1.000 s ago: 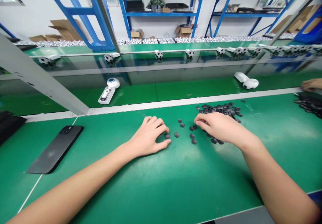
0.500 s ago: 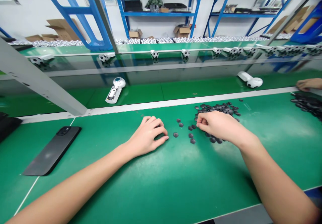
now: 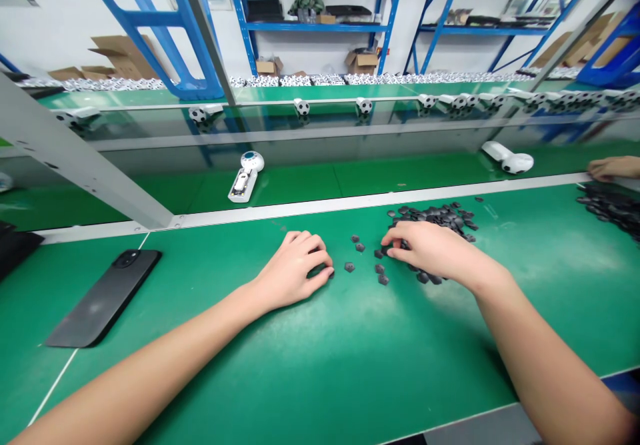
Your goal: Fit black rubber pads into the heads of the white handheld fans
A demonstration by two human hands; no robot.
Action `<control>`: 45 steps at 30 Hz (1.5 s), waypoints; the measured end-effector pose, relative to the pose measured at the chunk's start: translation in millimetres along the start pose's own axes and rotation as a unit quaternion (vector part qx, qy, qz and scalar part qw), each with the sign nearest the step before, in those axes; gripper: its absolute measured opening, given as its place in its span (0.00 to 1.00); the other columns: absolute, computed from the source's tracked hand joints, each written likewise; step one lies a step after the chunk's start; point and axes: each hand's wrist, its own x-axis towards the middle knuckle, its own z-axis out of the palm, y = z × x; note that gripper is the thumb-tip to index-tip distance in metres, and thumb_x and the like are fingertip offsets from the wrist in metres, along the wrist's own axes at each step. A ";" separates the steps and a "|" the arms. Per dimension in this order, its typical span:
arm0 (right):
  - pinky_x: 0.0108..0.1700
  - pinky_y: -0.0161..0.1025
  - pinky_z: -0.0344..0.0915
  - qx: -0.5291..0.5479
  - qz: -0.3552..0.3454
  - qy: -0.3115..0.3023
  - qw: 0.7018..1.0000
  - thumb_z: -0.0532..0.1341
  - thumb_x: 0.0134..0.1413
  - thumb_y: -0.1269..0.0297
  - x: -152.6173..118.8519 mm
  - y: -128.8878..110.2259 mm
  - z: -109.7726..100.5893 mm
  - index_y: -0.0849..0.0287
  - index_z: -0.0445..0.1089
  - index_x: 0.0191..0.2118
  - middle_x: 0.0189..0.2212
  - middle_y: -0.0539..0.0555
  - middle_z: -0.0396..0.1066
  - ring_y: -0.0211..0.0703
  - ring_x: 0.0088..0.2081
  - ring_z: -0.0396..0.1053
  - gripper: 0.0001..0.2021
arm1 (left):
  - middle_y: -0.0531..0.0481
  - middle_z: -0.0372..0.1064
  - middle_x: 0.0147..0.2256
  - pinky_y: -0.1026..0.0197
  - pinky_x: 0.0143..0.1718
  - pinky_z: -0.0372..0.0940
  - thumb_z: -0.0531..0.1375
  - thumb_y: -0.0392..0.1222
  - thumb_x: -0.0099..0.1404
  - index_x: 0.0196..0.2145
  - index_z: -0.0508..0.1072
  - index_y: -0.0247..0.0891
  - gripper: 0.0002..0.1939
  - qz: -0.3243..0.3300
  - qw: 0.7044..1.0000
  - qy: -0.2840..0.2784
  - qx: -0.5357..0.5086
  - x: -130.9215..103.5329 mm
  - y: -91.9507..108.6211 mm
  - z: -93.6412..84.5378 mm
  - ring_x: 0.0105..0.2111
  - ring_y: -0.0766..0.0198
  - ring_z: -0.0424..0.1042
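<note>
My left hand (image 3: 295,270) rests on the green tabletop with its fingers curled and thumb and forefinger close together. Something dark shows at those fingertips, too small to make out. My right hand (image 3: 425,248) pinches at a small black pentagon piece (image 3: 385,250) at the left edge of a loose pile of such pieces (image 3: 440,215). Its palm and wrist hide part of the pile. Between the hands lie several single pentagon pieces (image 3: 349,267), flat and apart from one another.
A black phone (image 3: 103,302) lies at left, near a metal post (image 3: 100,165). Beyond the white rail (image 3: 300,206), a green belt carries white devices (image 3: 245,182), one with an open casing. At far right another person's hand (image 3: 614,167) is by a second black pile (image 3: 610,208).
My right hand has shifted slightly left, onto a pentagon piece at the pile's edge. The devices on the near belt have moved right; the football-patterned ones behind have moved left. My left hand stays put.
</note>
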 end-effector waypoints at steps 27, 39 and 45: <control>0.34 0.38 0.69 0.234 -0.004 0.006 0.972 0.61 0.67 0.57 3.7 -10.2 -3.9 0.52 0.77 0.40 0.34 0.50 0.80 0.43 0.33 0.76 0.09 | 0.48 0.70 0.41 0.49 0.51 0.57 0.57 0.45 0.74 0.41 0.77 0.42 0.09 0.000 1.000 -0.013 0.002 -1.3 -3.0 1.8 0.43 0.57 0.68; 0.32 0.32 0.69 0.541 -0.028 0.029 0.840 0.66 0.65 0.53 4.2 -76.1 21.3 0.58 0.73 0.37 0.30 0.50 0.75 0.36 0.29 0.70 0.12 | 0.47 0.73 0.46 0.50 0.53 0.57 0.58 0.48 0.76 0.49 0.72 0.41 0.10 0.004 0.991 0.072 -0.113 -2.1 23.7 0.6 0.48 0.58 0.70; 0.33 0.33 0.68 0.536 -0.037 0.004 0.844 0.64 0.66 0.54 2.5 -84.4 33.1 0.58 0.73 0.36 0.30 0.49 0.73 0.38 0.31 0.69 0.13 | 0.50 0.70 0.35 0.53 0.47 0.58 0.49 0.44 0.79 0.37 0.68 0.39 0.14 -0.024 0.984 0.080 -0.155 -3.3 25.4 5.0 0.38 0.62 0.68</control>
